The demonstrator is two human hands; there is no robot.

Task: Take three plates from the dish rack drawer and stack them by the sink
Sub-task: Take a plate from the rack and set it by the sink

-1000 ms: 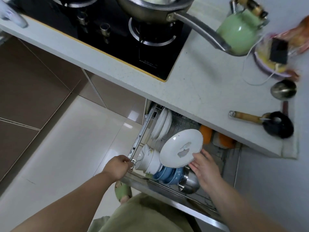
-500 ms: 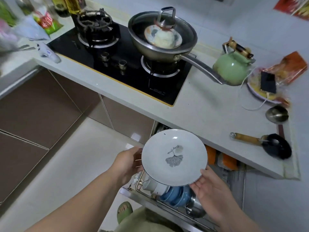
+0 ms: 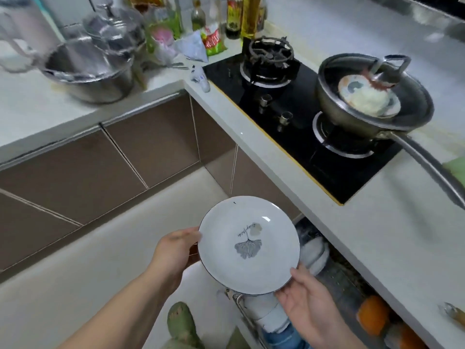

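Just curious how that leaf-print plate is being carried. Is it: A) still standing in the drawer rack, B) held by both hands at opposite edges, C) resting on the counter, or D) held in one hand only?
B: the left hand grips the plate at its left rim and the right hand supports its lower right edge, above the open drawer.

Glossy ceramic plate (image 3: 248, 244), shiny steel pot (image 3: 90, 79)

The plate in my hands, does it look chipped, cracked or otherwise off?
No crack or chip shows on the plate. One small dark speck sits near its far rim; whether it is dirt or a glaze flaw cannot be told. The left hand and right hand hold it by opposite edges, roughly level. The leaf print is decoration.
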